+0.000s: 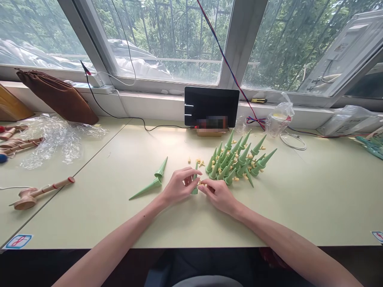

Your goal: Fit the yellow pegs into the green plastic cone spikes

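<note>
My left hand (178, 185) is curled around a green plastic cone spike (195, 182), held upright near the table's middle. My right hand (218, 193) meets it from the right, fingers pinched on a small yellow piece (203, 182) at the spike's side. Just behind my hands lies a pile of green cone spikes (236, 161) mixed with small yellow pieces (200, 162). Two more green spikes (152, 181) lie to the left of my left hand.
A dark tablet (211, 107) stands against the window sill behind the pile. Wooden kendama toys (38, 192) and clear plastic wrap (56, 137) lie at the left, a brown pouch (58, 95) beyond. Plastic bags (279, 117) and cables sit at the right.
</note>
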`<action>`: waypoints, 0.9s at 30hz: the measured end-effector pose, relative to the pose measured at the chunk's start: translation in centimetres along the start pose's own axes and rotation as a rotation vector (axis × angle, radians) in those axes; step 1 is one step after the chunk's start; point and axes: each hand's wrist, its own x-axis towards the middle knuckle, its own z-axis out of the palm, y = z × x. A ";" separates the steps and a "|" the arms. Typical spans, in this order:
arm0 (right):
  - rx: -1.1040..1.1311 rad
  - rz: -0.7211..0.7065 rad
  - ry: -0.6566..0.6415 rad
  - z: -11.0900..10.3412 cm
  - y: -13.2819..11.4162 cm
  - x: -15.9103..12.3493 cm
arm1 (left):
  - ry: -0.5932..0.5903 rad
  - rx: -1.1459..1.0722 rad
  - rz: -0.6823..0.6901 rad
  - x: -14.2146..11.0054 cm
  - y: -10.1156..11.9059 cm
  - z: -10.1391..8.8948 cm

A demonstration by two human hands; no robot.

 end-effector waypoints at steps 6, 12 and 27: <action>-0.024 0.009 0.003 0.2 0.4 0.0 | -0.031 -0.012 0.032 -0.1 0.2 0.0; -0.002 0.047 -0.004 0.0 0.0 0.0 | -0.017 -0.011 0.009 0.0 0.2 0.0; -0.058 0.013 -0.039 0.1 0.3 0.0 | -0.031 -0.009 0.063 0.0 0.3 -0.1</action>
